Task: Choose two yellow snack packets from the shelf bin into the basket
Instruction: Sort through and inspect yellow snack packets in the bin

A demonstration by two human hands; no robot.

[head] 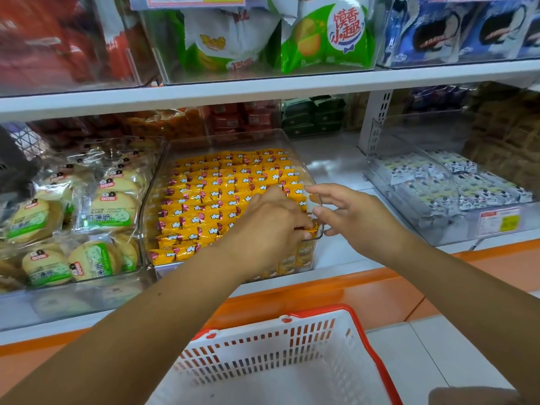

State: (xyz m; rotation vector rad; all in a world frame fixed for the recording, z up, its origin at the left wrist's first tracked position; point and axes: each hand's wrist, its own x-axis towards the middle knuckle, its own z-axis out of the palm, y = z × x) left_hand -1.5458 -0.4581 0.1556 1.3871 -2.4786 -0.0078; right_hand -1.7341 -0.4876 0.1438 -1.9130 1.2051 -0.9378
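The white, red-rimmed basket (263,349) sits below the shelf (336,252). The left hand (271,217) pinches a yellow snack packet (311,229) in the clear bin (305,257). The right hand (356,217) has its fingers loosely spread at the bin's rim.

Bin (233,140) open-topped; shelf board (263,86) overhead; basket (377,356) mouth unobstructed.
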